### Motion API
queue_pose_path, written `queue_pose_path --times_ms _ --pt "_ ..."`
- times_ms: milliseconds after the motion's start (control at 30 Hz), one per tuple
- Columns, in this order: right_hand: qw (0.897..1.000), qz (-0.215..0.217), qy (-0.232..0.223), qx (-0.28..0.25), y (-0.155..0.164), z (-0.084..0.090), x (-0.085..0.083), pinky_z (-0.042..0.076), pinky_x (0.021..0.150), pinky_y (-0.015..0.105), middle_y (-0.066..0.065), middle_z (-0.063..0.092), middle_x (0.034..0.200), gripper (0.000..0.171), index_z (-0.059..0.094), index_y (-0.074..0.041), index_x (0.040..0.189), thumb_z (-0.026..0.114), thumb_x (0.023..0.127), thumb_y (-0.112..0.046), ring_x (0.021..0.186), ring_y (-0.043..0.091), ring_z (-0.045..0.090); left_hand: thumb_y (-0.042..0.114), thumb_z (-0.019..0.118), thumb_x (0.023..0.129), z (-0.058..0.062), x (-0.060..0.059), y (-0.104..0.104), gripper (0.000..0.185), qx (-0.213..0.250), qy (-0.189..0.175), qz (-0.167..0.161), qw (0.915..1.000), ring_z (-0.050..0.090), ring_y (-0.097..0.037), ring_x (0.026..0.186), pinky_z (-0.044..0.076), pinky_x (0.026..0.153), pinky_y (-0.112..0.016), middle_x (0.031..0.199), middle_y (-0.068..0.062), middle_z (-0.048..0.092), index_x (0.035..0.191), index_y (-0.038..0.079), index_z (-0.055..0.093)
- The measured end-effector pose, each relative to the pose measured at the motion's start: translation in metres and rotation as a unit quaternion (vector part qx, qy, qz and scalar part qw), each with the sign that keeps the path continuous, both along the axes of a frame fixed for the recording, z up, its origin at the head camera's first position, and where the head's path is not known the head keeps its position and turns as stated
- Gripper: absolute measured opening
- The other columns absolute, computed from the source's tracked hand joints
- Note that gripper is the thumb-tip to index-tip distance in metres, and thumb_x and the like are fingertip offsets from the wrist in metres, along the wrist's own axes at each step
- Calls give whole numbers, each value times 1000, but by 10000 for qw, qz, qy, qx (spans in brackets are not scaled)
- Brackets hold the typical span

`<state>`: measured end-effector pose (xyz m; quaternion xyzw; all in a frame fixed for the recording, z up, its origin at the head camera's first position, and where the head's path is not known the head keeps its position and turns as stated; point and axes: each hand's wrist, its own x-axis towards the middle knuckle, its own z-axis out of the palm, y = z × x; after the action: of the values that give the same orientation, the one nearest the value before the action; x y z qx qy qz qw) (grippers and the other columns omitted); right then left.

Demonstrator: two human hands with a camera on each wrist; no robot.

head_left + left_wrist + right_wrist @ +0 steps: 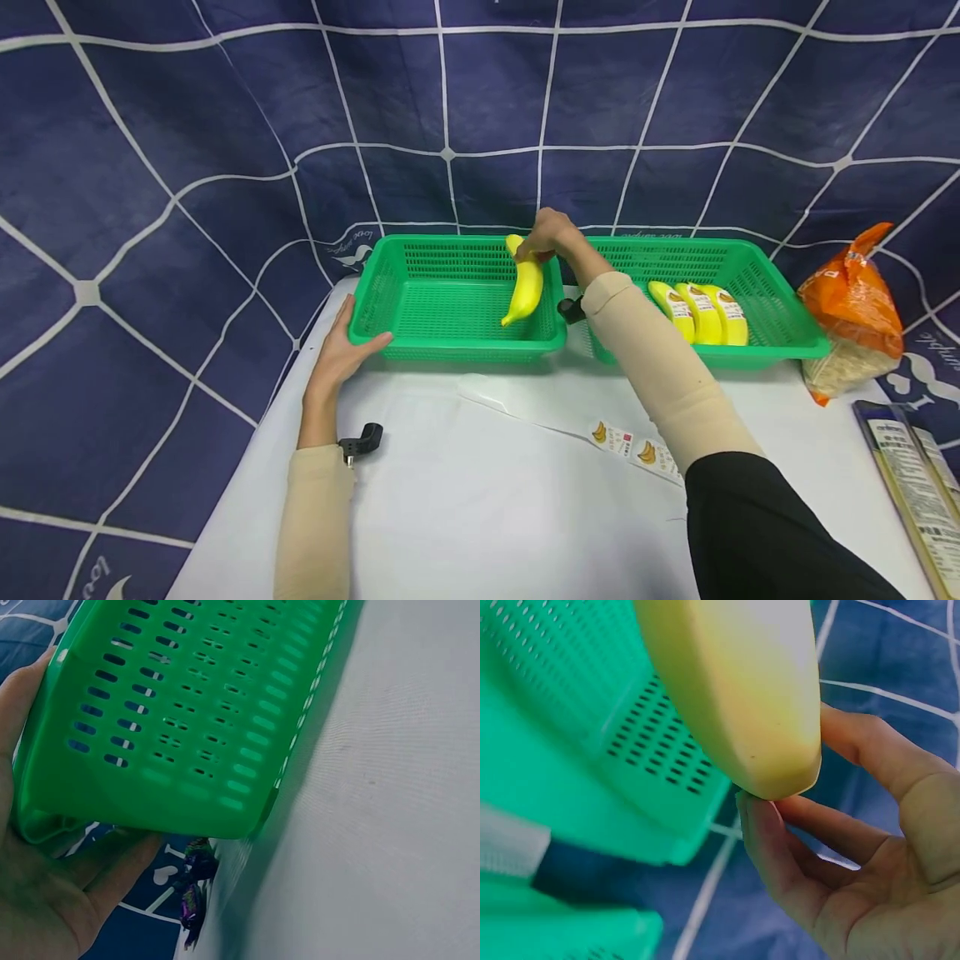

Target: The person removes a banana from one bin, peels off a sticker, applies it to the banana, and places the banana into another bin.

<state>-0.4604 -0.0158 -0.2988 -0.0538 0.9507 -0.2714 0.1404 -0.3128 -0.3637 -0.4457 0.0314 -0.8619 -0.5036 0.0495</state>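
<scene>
My right hand [542, 243] pinches the top end of a yellow banana [526, 287], which hangs tip down over the right side of the left green basket [450, 342]. In the right wrist view the banana's end [735, 690] rests against my fingertips [759, 817], with the basket wall [570, 750] behind it. My left hand [351, 335] lies flat against that basket's front left corner, thumb along the front rim. The left wrist view shows the palm [45, 900] cupping the corner [187, 712]. Three more bananas [699, 312] lie side by side in the right green basket [780, 333].
Both baskets stand at the back of a white table [487, 500]. An orange bag [851, 308] sits to the right of them, and a printed box [911, 483] lies at the right edge. A strip of banana stickers [630, 442] lies mid-table. A dark blue cloth hangs behind.
</scene>
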Motion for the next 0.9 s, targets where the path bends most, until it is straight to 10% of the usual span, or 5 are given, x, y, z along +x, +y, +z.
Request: queue_pose_path --times_ms 333,900 --pt "9991 -133 390 -103 43 44 54 58 81 32 16 68 109 41 69 4 107 79 80 -25 90 25 69 41 75 83 -2 -4 3 109 102 91 117 9998 0 -26 153 7 124 -52 166 -1 0 158 19 0" --pt "9980 -51 507 -365 65 23 134 49 70 29 12 75 93 40 76 -2 105 81 75 -28 85 24 64 38 76 82 -10 -6 -22 101 330 462 812 9951 13 -22 152 15 124 -43 164 1 15 158 24 11"
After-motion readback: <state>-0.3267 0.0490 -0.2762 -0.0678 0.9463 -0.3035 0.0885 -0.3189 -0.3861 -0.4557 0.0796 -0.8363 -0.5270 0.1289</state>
